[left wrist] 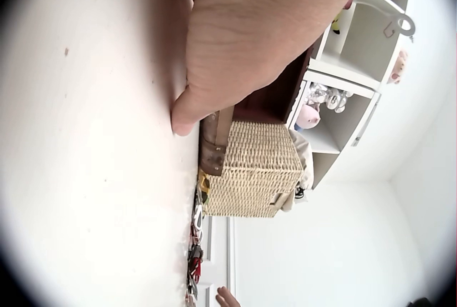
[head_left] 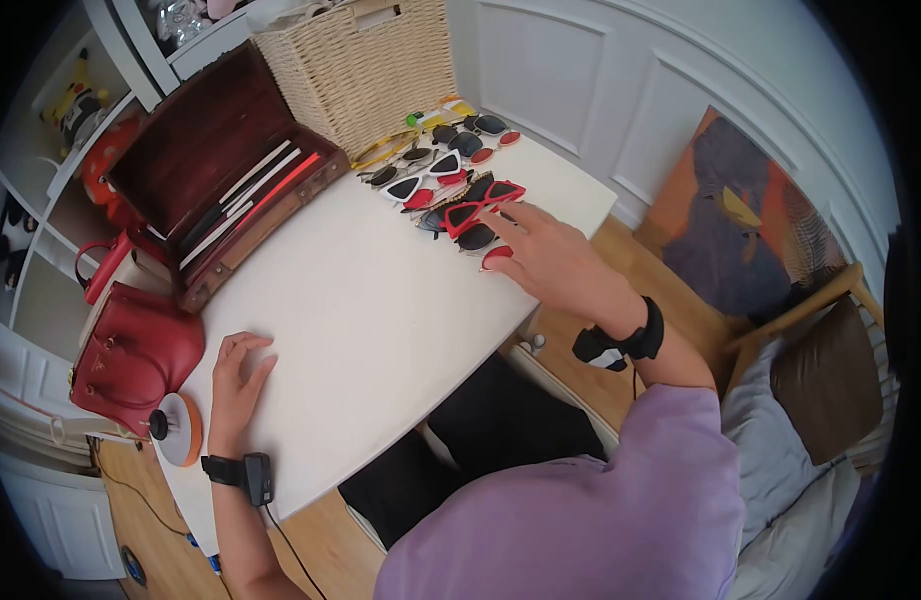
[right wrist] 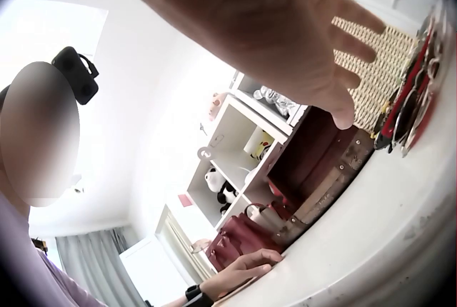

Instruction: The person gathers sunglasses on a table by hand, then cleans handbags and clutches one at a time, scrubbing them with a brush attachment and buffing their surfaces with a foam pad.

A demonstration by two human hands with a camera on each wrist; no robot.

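Note:
My right hand (head_left: 552, 255) hovers at the near end of a cluster of sunglasses, its fingers extended and spread. Its fingertips overlap a pair of red-framed sunglasses (head_left: 500, 190) in the head view. In the right wrist view the same hand (right wrist: 285, 43) shows nothing in its grasp, with the sunglasses (right wrist: 410, 100) beyond its fingers. White-framed sunglasses (head_left: 403, 189) and several dark-lensed pairs lie further back. On the white table (head_left: 350, 290), my left hand (head_left: 238, 390) rests with loosely bent fingers. A thumb tip of that hand (left wrist: 243, 36) meets the tabletop in the left wrist view.
An open dark-red wooden case (head_left: 205, 120) holding slim items stands at the back left. Beside it are a woven basket (head_left: 355, 75), a red handbag (head_left: 145, 350) and a round white-and-orange object (head_left: 183, 430). A wooden chair (head_left: 795, 310) stands at right.

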